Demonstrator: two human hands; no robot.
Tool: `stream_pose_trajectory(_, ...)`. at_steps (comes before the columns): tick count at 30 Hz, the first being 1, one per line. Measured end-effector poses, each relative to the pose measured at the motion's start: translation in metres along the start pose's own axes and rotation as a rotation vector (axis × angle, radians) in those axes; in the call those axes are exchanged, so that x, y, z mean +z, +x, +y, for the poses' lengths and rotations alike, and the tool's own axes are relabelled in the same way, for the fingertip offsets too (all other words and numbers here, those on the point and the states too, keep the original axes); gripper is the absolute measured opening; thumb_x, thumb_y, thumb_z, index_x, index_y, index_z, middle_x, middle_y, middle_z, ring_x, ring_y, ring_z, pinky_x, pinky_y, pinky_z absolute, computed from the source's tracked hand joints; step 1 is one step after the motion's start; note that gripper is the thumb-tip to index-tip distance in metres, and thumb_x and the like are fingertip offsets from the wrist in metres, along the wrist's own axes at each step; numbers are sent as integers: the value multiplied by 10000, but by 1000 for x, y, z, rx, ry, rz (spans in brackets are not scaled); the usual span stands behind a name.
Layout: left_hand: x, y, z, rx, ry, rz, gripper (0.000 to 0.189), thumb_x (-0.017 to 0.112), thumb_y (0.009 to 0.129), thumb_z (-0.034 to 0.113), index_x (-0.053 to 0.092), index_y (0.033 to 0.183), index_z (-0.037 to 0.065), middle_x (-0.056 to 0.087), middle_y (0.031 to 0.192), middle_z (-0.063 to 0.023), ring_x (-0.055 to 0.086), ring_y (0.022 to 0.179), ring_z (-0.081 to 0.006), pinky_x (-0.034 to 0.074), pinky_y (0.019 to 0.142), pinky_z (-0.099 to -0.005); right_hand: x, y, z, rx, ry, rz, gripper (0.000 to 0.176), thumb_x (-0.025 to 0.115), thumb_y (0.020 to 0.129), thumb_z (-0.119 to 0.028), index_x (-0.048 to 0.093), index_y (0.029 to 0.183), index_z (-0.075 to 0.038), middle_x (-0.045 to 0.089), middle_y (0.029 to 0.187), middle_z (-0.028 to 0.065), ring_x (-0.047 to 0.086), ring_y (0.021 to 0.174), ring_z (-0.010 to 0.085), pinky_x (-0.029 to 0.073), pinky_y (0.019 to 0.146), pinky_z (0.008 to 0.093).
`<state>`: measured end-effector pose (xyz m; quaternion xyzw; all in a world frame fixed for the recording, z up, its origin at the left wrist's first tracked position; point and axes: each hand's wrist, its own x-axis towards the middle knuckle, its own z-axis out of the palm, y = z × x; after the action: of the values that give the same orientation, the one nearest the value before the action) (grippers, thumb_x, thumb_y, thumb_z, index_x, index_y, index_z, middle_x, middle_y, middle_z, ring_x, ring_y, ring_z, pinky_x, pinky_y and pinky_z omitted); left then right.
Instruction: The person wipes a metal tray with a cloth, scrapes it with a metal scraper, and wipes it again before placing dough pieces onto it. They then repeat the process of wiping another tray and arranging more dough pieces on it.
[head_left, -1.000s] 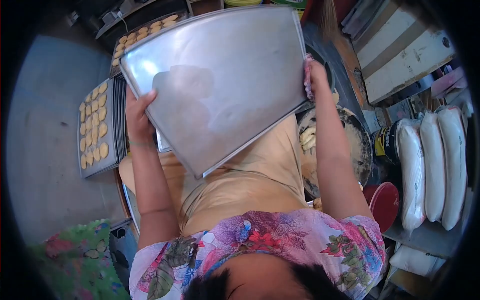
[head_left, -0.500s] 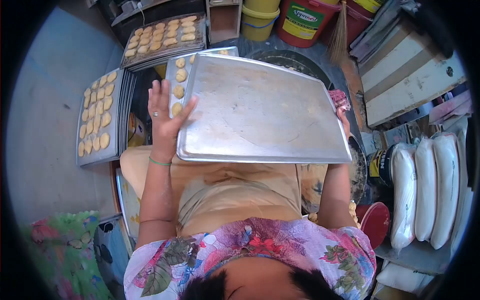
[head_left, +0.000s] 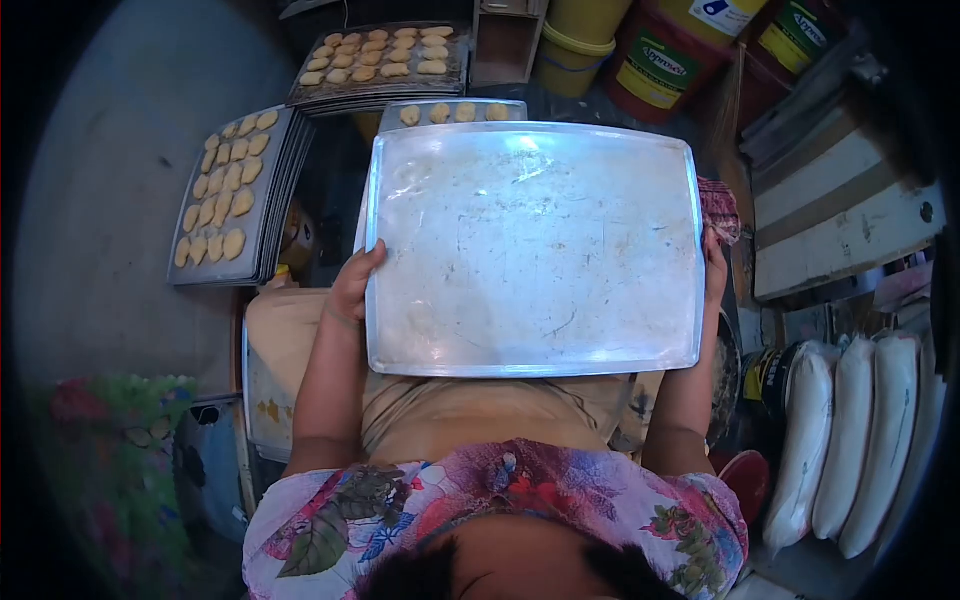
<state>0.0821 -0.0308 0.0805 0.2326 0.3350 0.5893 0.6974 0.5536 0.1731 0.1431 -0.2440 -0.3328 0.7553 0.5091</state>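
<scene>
A bare metal baking tray [head_left: 530, 250] is held up in front of me, its wide face toward the camera. My left hand [head_left: 355, 282] grips its left edge, thumb over the rim and the other fingers hidden behind. On the right edge my right hand [head_left: 714, 262] is closed around the rim, partly hidden by the tray. A dark pink cloth [head_left: 719, 210] shows beside that hand, at the tray's right side. Behind the held tray, another tray with a row of dough pieces [head_left: 465, 112] peeks out at the top.
At the left stands a stack of trays, its top one bearing dough pieces [head_left: 222, 190]. Another stacked tray of dough pieces [head_left: 372, 55] lies at the back. Yellow buckets [head_left: 577, 60] and red buckets [head_left: 650, 65] stand behind. Long plastic-wrapped white packs [head_left: 840, 440] are on the right.
My left hand has gone from spread fingers against the tray to gripping its left edge. The tray has levelled and faces the camera more squarely. The view has shifted.
</scene>
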Motion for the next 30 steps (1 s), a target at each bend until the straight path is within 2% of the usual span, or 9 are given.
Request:
stream_pose_trajectory(3,40,-15,-4,140,-202,58,629,522,943,440,445,1312,-63,573,1235,-221,600,1104,-315,501,941,-437,36,-1,-12,145,116,0,384,446,993,-304,554,1237,-28,658,1083,134,665,942,243,549,835,378)
stream_pose_trajectory(6,46,-20,-15,224,-339,52,610,510,951,425,433,1329,-48,576,1234,-214,602,1096,-321,500,941,-447,28,6,22,-195,-218,130,406,452,986,-293,522,1278,-20,636,1147,147,651,979,273,541,864,410)
stream_pose_trajectory(9,27,-15,-32,262,-386,120,566,517,958,375,420,1345,-27,571,1245,-198,587,1113,-323,485,958,-453,-27,43,81,-150,96,222,456,473,974,-266,450,1329,20,601,1216,148,629,1028,289,542,882,436)
stream_pose_trajectory(11,30,-14,-36,348,-352,186,528,541,951,310,418,1349,-14,562,1257,-185,568,1139,-319,469,978,-454,-20,42,126,29,458,-87,463,424,1004,-290,405,1371,-8,453,1401,174,449,1278,328,375,1062,518)
stream_pose_trajectory(12,40,-10,-41,414,-309,210,510,560,944,268,420,1348,-9,557,1264,-178,557,1154,-315,460,989,-455,31,27,131,87,493,-91,434,489,980,-294,460,1346,-62,531,1318,153,539,1174,297,462,976,435)
stream_pose_trajectory(13,45,-8,-44,469,-268,232,496,578,936,226,422,1347,-4,551,1271,-171,546,1169,-312,450,1000,-455,18,36,158,202,631,-337,493,392,1008,-373,409,1382,-52,429,1424,169,424,1297,333,333,1090,505)
stream_pose_trajectory(15,28,-5,-59,442,-322,257,491,602,912,149,423,1347,6,544,1278,-158,527,1191,-305,434,1017,-458,67,28,174,242,452,-132,524,406,996,-426,421,1374,-63,486,1372,157,483,1239,301,373,1064,476)
stream_pose_trajectory(18,23,-10,-65,415,-356,243,485,611,893,74,427,1337,6,545,1279,-146,519,1206,-299,426,1030,-457,78,46,207,14,12,-3,414,557,957,-231,459,1322,-60,566,1247,83,555,1125,211,464,970,378)
stream_pose_trajectory(30,8,-3,-102,56,-143,119,376,591,938,165,483,1251,-14,615,1140,-153,640,1009,-271,581,779,-389,79,153,194,82,-403,-80,227,544,933,-64,553,1157,-29,607,926,12,567,820,93,462,773,228)
